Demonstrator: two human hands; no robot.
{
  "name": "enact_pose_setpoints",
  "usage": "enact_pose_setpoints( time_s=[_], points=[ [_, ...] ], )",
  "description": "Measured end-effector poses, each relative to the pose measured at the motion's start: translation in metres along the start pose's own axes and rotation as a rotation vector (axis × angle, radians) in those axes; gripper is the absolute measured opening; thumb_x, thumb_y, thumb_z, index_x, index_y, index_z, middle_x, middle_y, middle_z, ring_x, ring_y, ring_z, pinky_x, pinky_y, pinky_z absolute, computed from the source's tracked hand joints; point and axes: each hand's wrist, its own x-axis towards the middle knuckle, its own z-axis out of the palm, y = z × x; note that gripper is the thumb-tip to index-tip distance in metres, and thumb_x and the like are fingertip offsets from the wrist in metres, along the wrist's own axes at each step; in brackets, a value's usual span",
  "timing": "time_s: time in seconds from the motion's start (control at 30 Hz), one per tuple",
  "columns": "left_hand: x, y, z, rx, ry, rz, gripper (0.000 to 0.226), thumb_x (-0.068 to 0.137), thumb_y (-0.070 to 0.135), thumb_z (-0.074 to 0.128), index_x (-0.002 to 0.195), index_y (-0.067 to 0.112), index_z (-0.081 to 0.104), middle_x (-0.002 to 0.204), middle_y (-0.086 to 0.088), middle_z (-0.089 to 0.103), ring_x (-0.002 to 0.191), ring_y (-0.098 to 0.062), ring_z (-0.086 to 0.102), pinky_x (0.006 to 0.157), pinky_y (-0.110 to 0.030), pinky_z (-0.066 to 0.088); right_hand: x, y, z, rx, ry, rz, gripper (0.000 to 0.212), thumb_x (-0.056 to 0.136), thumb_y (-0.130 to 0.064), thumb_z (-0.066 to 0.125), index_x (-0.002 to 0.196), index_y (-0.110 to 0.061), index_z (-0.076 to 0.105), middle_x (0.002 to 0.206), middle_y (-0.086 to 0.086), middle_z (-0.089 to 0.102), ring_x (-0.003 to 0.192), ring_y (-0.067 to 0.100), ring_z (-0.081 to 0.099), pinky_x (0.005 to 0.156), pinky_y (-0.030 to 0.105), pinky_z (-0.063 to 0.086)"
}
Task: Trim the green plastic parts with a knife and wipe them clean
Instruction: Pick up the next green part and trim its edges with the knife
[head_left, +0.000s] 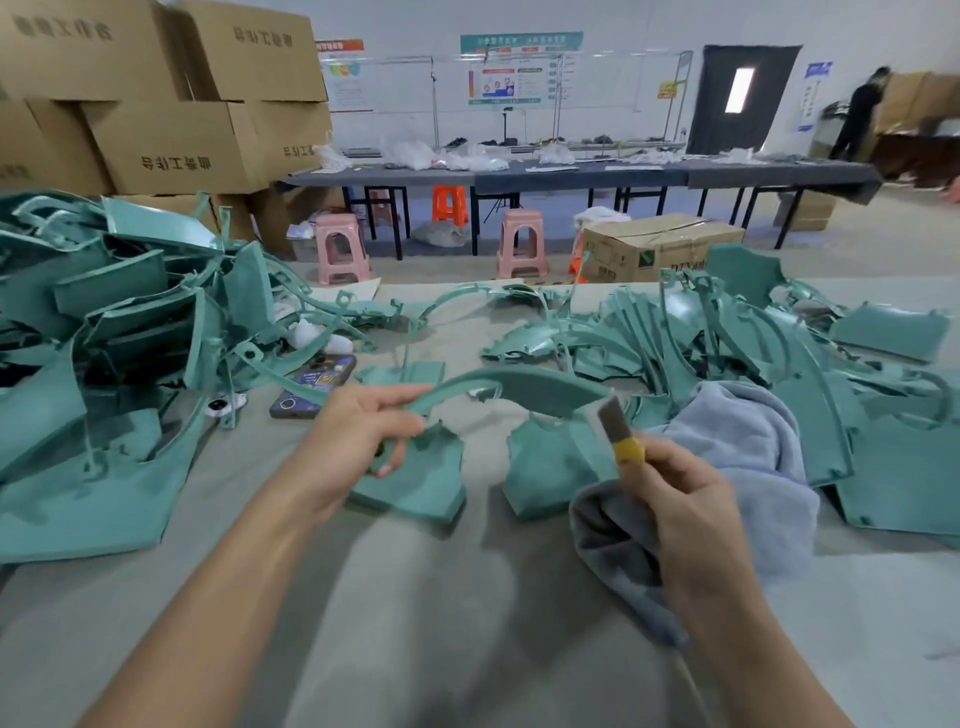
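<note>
My left hand (358, 441) grips the left end of a curved green plastic part (524, 387) and holds it above the table. My right hand (675, 499) holds a knife (621, 428) with a yellow collar and a grey blade; the blade touches the right end of that part. A grey cloth (613, 535) hangs under my right hand, pinned beneath its fingers. Two flat green pieces (421, 478) lie on the table below the held part.
A tall heap of green parts (114, 332) fills the left, another spread of them (779, 338) the right. A blue-grey towel (748, 441) lies at right. A phone (311, 387) lies near the left heap. Cardboard boxes (171, 104), stools and long tables stand beyond.
</note>
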Motion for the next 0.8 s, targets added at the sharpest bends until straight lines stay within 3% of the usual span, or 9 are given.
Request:
enact_pose_setpoints(
  time_s=[0.07,0.17,0.3,0.37,0.43,0.5,0.6,0.73,0.8],
  points=[
    [-0.013,-0.016,-0.006,-0.163,0.008,-0.021,0.034,0.085,-0.004,0.059,0.113,0.009,0.073,0.057,-0.004,0.061,0.035,-0.011,0.033,0.038,-0.017,0.023,0.005,-0.003,-0.006,-0.096,0.002,-0.099,0.017,0.091,0.001,0.071,0.081,-0.013,0.075,0.139,-0.02,0.058,0.116,-0.009,0.059,0.088,0.014,0.044],
    [-0.026,-0.032,-0.02,-0.381,-0.17,-0.105,0.042,0.077,0.005,0.061,0.117,0.0,0.072,0.083,-0.008,0.075,0.034,-0.009,0.032,0.038,-0.02,0.02,0.012,-0.003,-0.008,-0.264,-0.138,-0.225,0.021,0.086,0.006,0.074,0.078,-0.014,0.078,0.154,-0.017,0.045,0.125,-0.012,0.053,0.092,0.019,0.046],
    [-0.027,-0.041,-0.031,-0.582,-0.343,-0.194,0.034,0.078,0.024,0.074,0.106,0.006,0.078,0.054,0.008,0.042,0.039,-0.006,0.039,0.037,-0.016,0.031,0.015,-0.003,0.0,-0.312,-0.154,-0.209,0.029,0.081,0.008,0.077,0.073,-0.02,0.081,0.092,-0.002,0.076,0.083,0.006,0.069,0.072,0.022,0.054],
    [-0.024,-0.043,-0.027,-0.831,-0.224,-0.278,0.051,0.089,0.047,0.062,0.114,0.004,0.074,0.064,0.001,0.051,0.053,-0.011,0.054,0.049,-0.019,0.048,0.014,-0.002,0.002,-0.249,-0.044,-0.126,0.027,0.083,-0.001,0.078,0.074,-0.025,0.083,0.081,-0.003,0.078,0.076,0.007,0.07,0.066,0.023,0.055],
    [-0.025,-0.047,-0.012,-0.964,-0.16,-0.31,0.071,0.094,0.061,0.045,0.13,0.004,0.066,0.085,-0.008,0.063,0.082,-0.021,0.065,0.074,-0.03,0.055,0.011,0.0,0.004,-0.082,0.038,0.038,0.015,0.088,-0.006,0.075,0.081,-0.018,0.083,0.085,0.007,0.078,0.078,0.02,0.071,0.066,0.038,0.06],
    [-0.031,-0.049,0.019,-0.845,-0.21,-0.303,0.062,0.093,0.05,0.052,0.138,0.009,0.061,0.115,-0.015,0.066,0.11,-0.028,0.063,0.094,-0.041,0.048,0.005,0.0,0.012,0.19,0.047,0.265,0.014,0.093,-0.005,0.066,0.086,-0.007,0.078,0.086,0.017,0.076,0.071,0.032,0.071,0.059,0.048,0.06],
    [-0.043,-0.044,0.08,-0.57,-0.312,-0.198,0.06,0.078,0.02,0.073,0.135,0.011,0.061,0.131,-0.01,0.067,0.122,-0.028,0.063,0.101,-0.044,0.052,-0.004,0.003,0.026,0.371,0.015,0.443,0.013,0.093,-0.001,0.061,0.089,-0.002,0.073,0.089,0.021,0.075,0.066,0.031,0.072,0.051,0.04,0.06],
    [-0.046,-0.05,0.131,-0.457,0.121,-0.254,0.026,0.088,-0.005,0.067,0.112,0.006,0.071,0.104,-0.01,0.078,0.101,-0.029,0.074,0.082,-0.036,0.061,-0.016,0.013,0.032,0.322,-0.067,0.475,0.016,0.085,-0.006,0.066,0.097,0.003,0.071,0.093,0.024,0.075,0.076,0.034,0.071,0.07,0.046,0.061],
    [-0.04,-0.052,0.131,-0.506,0.248,-0.283,0.026,0.092,-0.008,0.061,0.112,0.005,0.07,0.102,-0.009,0.078,0.096,-0.025,0.075,0.08,-0.034,0.06,-0.016,0.011,0.027,0.236,-0.081,0.46,0.007,0.086,-0.007,0.068,0.09,-0.005,0.073,0.079,0.017,0.072,0.067,0.028,0.064,0.066,0.038,0.051]
  ],
)
